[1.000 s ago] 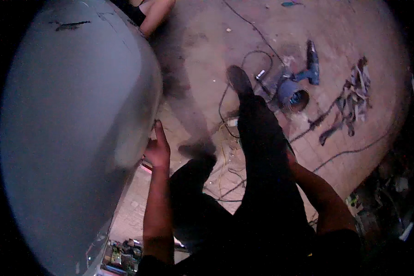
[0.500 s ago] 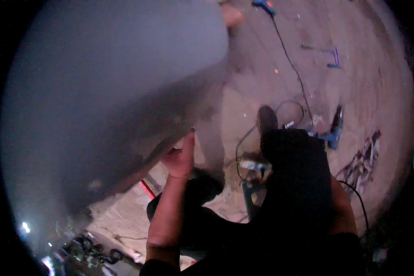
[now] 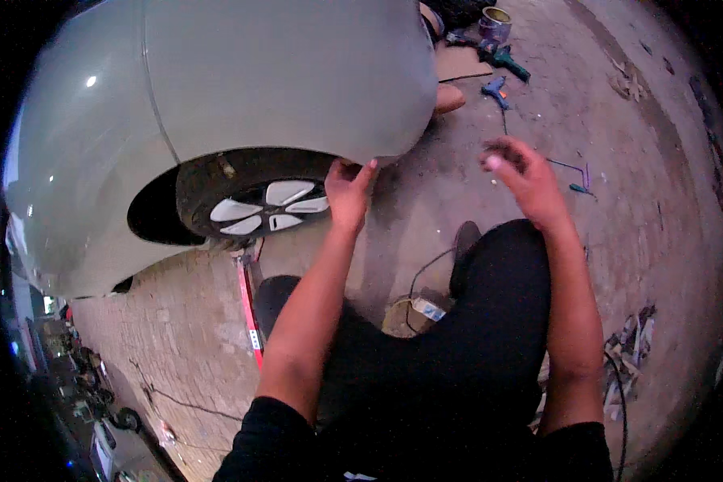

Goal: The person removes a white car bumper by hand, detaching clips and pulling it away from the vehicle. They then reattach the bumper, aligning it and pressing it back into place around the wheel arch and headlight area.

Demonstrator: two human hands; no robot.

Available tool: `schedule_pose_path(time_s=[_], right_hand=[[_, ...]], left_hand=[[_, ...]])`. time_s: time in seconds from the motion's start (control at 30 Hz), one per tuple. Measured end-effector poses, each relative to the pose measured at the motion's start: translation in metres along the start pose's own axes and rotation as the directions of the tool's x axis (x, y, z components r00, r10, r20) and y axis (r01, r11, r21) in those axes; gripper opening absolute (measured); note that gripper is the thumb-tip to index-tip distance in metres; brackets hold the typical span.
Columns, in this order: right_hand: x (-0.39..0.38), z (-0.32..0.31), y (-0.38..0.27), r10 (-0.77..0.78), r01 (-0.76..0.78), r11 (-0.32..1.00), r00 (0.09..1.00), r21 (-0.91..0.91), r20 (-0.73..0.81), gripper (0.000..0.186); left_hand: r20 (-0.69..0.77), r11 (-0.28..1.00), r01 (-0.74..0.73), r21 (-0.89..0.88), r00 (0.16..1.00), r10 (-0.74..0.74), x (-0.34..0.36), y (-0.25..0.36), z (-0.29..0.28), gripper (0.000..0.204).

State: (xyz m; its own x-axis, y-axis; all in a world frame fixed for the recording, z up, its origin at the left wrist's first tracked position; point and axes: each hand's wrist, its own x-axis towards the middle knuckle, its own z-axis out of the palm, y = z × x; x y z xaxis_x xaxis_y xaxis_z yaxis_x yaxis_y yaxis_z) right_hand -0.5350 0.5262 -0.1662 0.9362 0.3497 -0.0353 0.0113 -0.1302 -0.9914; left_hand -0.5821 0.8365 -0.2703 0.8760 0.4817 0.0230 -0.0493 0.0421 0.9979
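A pale grey car body [image 3: 281, 80] fills the upper left, with a spoked wheel [image 3: 269, 205] in its arch. My left hand [image 3: 350, 199] grips the bumper's lower corner [image 3: 386, 149] beside the wheel, thumb outside and fingers partly hidden behind the edge. My right hand [image 3: 534, 189] is raised off the floor to the right of the bumper, apart from it. Its fingers are curled in toward the thumb; whatever they hold, if anything, is too small or dark to make out.
A red bar [image 3: 249, 313] lies below the wheel. Beyond the bumper are part of another person's limb [image 3: 450, 98], a blue corded tool [image 3: 496, 92], a green power tool [image 3: 506, 64] and a tin [image 3: 496, 26]. A crumpled heap [image 3: 636, 345] and black cable [image 3: 618, 394] lie at right.
My view has swung, bringing the wheel into sight. My right hand has risen from beside my thigh into the open at the right. My left hand remains at the bumper's lower edge.
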Motion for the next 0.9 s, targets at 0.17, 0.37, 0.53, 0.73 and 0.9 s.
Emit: schedule_pose_path(time_s=[0.17,0.37,0.53,0.73,0.9], right_hand=[[-0.001,0.061,-0.036,0.01,0.103,0.937,0.947,-0.334,0.321,0.047],[0.04,0.105,0.022,-0.043,0.098,0.926,0.987,-0.365,0.157,0.049],[0.041,0.126,0.015,0.07,0.069,0.819,0.973,-0.57,0.219,0.044],[0.07,0.149,0.081,0.276,-0.256,0.884,0.961,-0.391,-0.006,0.043],[0.086,0.171,0.074,0.455,-0.45,0.89,0.887,0.071,-0.078,0.045]], left_hand=[[0.044,0.993,0.078,0.091,0.996,-0.082,0.003,0.014,-0.015,0.029],[0.024,0.989,0.107,0.1,0.994,-0.11,0.005,0.021,-0.002,0.03],[0.016,0.994,0.075,0.079,0.997,-0.076,0.0,0.019,-0.008,0.026],[-0.026,0.999,0.042,0.007,0.999,-0.042,0.003,0.004,0.005,0.024],[-0.063,0.994,0.063,-0.084,0.996,-0.069,0.003,0.002,-0.007,0.03]])
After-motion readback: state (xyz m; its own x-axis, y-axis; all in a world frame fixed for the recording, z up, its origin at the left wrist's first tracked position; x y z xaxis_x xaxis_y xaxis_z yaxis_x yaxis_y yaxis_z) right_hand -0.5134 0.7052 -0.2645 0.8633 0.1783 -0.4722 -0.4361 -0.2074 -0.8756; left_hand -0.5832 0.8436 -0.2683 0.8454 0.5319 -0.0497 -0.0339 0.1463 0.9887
